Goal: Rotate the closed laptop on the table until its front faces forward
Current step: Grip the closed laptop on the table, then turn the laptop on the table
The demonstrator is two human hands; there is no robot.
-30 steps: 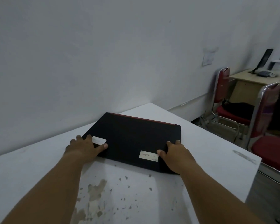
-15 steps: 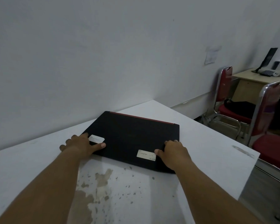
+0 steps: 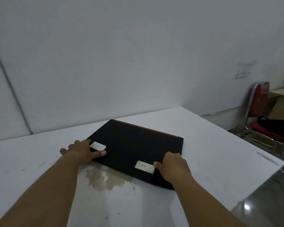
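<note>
A closed black laptop lies flat on the white table, skewed so its near edge runs from upper left to lower right. A red strip runs along its far edge, and two white stickers sit near the near edge. My left hand grips the laptop's near-left corner, thumb on the lid beside one sticker. My right hand holds the near-right corner, thumb touching the other sticker.
A grey wall rises just behind the table. A brown stain marks the tabletop by the laptop's near edge. The table's right edge drops off to a red chair with a black bag on its seat.
The view has swung left and closer. Both hands have stayed on the laptop's near corners. The laptop sits nearer to me, over more of the stain; its skew looks about the same.
</note>
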